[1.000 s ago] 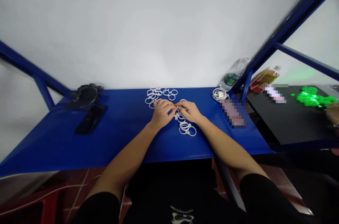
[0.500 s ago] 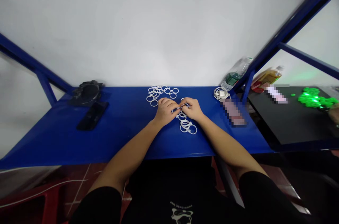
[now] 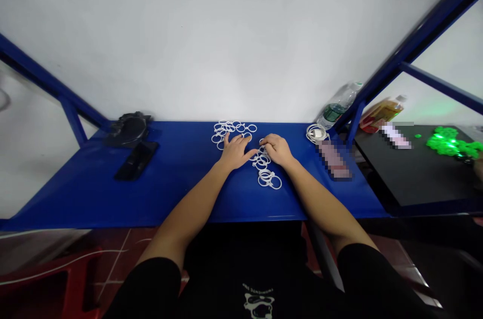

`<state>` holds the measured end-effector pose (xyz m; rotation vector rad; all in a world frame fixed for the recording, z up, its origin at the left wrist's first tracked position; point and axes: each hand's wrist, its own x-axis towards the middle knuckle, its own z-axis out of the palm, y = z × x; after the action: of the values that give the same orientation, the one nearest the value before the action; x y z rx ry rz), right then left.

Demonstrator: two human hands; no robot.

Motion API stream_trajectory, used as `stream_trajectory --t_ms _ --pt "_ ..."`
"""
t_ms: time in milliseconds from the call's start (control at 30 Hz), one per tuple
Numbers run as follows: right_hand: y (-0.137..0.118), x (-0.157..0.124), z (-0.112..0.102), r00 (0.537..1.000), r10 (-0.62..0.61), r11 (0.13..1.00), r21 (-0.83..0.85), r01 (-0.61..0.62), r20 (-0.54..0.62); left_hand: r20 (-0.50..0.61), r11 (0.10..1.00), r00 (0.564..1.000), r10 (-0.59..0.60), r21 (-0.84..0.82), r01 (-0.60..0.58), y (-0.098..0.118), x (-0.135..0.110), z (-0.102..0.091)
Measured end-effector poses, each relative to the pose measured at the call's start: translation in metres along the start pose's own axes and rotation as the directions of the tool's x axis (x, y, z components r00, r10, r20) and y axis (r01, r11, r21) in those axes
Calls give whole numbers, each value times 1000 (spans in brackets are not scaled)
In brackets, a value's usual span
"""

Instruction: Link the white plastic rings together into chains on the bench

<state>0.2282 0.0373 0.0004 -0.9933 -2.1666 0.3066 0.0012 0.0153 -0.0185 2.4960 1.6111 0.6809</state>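
Centre frame, on blue table (image 3: 181, 178): left hand (image 3: 234, 152), fingers spread flat, tips at loose white rings (image 3: 231, 129) just above; right hand (image 3: 278, 149), fingers curled on linked ring chain (image 3: 268, 178), which runs toward lower frame.

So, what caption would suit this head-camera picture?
Left hand spread at loose white rings, right hand pinching linked rings, blue table.

No readable text anywhere. White print (image 3: 259, 304) on the black shirt (image 3: 241, 268), well back from the right hand (image 3: 277, 149) toward the body: upside-down lettering, too small and blurred. Green label (image 3: 331, 112) on the clear bottle (image 3: 339, 100), beyond that hand to its right: illegible.
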Motion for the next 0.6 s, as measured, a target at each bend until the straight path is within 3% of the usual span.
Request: stream_trajectory --t_ms 167,267,400,500,600 --pt "7 0 0 991 125 992 -33 -124 36 -82 998 994 -70 3 70 -10 -1 -2" --pt "8 1 -1 994 106 994 -16 -106 27 -95 998 994 -59 6 60 -16 -1 -2" --pt "3 0 -2 998 43 998 -35 -44 -47 -231 999 973 26 -20 -31 -17 -1 -4" --pt "-4 -1 -2 992 51 999 -6 -52 -116 -381 988 915 128 -31 -152 -9 -3 -11" --pt "-13 -3 -3 989 61 994 94 -49 -131 -437 948 855 280 -13 -317 6 -8 -17"
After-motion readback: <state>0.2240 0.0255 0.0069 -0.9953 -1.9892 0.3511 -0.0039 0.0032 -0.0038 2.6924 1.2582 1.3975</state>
